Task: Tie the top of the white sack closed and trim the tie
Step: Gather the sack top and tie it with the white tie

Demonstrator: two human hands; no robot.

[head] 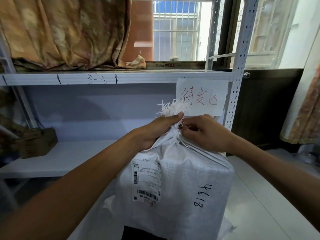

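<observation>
A full white woven sack (187, 184) stands upright in front of me, with a shipping label (146, 181) on its face and black numbers written at the right. Its top is bunched into a neck, and frayed white strands (170, 108) stick up above it. My left hand (159, 129) is clenched around that neck, thumb on top. My right hand (206, 134) is at the right side of the neck, fingertips pinched together against it. A thin tie seems to be between those fingers, but it is too small to make out clearly.
A white metal shelf unit (103, 77) stands right behind the sack, with a paper sign (200, 97) in red writing on it. A brown cardboard box (39, 142) sits on the lower shelf at left. Curtain fabric (69, 32) lies on the upper shelf. Tiled floor (270, 196) lies at right.
</observation>
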